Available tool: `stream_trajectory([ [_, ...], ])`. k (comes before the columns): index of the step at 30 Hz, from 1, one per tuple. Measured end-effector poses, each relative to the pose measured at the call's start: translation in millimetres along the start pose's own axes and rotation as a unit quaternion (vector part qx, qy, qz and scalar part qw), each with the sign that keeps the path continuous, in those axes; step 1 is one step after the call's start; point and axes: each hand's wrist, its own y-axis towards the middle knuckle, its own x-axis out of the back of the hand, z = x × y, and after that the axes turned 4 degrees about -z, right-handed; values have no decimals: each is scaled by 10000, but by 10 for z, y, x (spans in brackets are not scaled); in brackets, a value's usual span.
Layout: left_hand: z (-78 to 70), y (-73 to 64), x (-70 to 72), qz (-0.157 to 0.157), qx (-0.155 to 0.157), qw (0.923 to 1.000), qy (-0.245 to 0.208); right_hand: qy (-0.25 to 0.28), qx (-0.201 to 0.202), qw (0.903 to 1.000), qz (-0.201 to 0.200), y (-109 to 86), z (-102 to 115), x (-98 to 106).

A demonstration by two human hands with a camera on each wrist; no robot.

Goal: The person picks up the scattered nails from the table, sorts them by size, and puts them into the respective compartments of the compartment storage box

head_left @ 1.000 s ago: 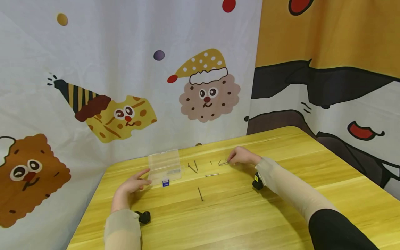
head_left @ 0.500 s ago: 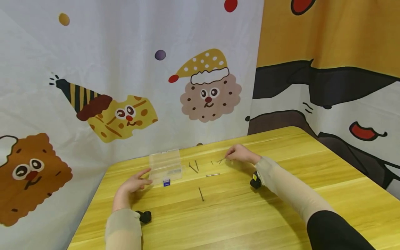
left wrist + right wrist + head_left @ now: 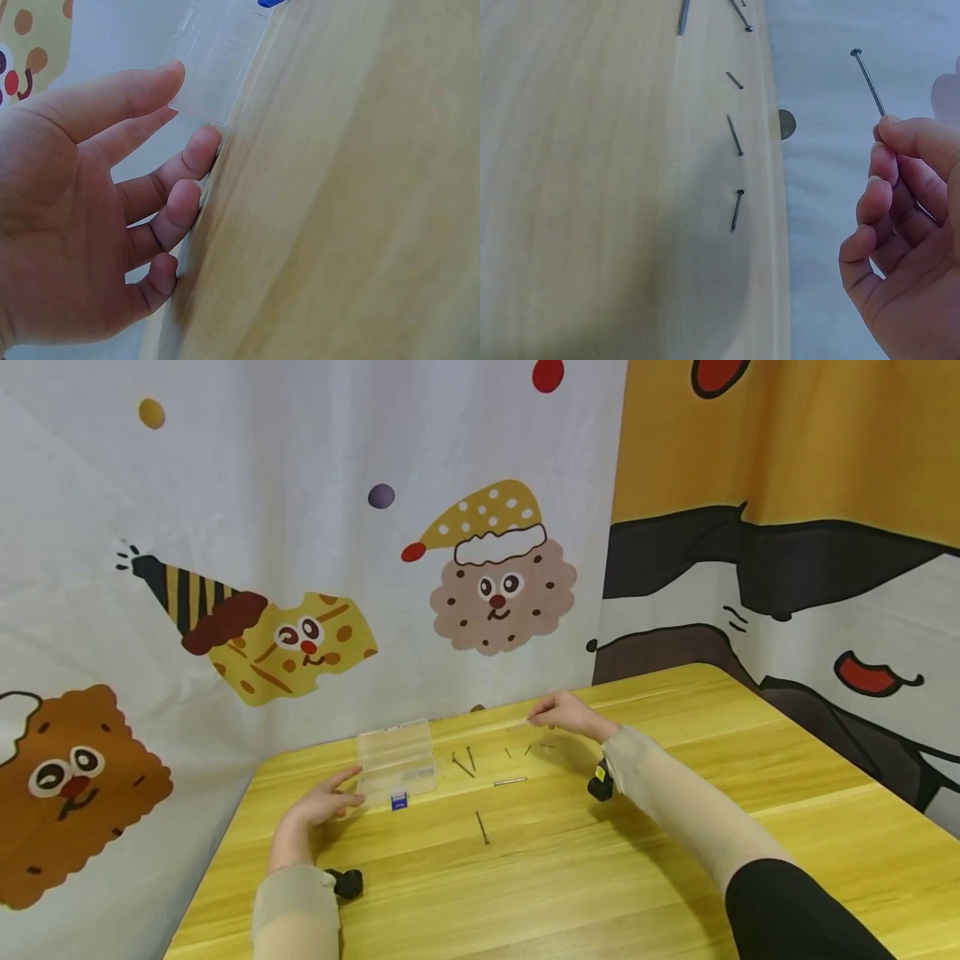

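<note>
My right hand (image 3: 572, 713) pinches a long thin nail (image 3: 870, 81) between thumb and forefinger. The nail's head points up and away from the fingertips, its lower end hidden by them; the other fingers curl loosely. At the far left, a clear plastic box (image 3: 393, 747) lies with its lid laid back and a blue latch (image 3: 399, 802) at its front. My left hand (image 3: 322, 802) is at the box's left end, with forefinger and thumb extended to its edge. In the left wrist view, the thumb (image 3: 150, 88) overlaps the box's corner and the other fingers rest by the tabletop.
Under the right hand lie several small nails (image 3: 735, 135). Two longer nails (image 3: 462, 764) are close to the box, another nail (image 3: 510, 782) lies mid-table and one more (image 3: 482, 827) nearer the front. A patterned curtain (image 3: 300, 527) hangs behind the wooden table (image 3: 570, 877).
My right hand has lifted the nail off the tabletop and moved up and left, leaving the small nails uncovered beneath. The left hand stays by the box.
</note>
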Motion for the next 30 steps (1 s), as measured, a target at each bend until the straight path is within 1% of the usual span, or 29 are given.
stream_trajectory([
  [3,20,10,-4,-13,20,10000,-42,16,-12,10000,-4,27,42,-11],
  [4,22,10,-5,-7,13,10000,-49,-3,-28,10000,-44,64,7,-30],
  [7,22,10,-10,-10,54,9999,-119,27,-36,10000,-36,83,38,-52],
  [10,12,1,1,81,1,9999,-79,51,-14,10000,-1,102,59,-82],
  [14,12,4,17,123,-54,9999,0,112,48,9999,58,129,85,-137],
  [17,19,11,11,21,38,10000,-81,133,80,9998,84,142,107,-183],
  [21,8,1,-8,-35,117,9999,-113,128,138,9998,104,169,121,-243],
  [24,-16,-18,-13,5,100,9999,-58,175,161,9996,132,197,133,-299],
  [30,-35,-31,-18,-14,138,9999,-71,272,140,9995,117,244,176,-441],
])
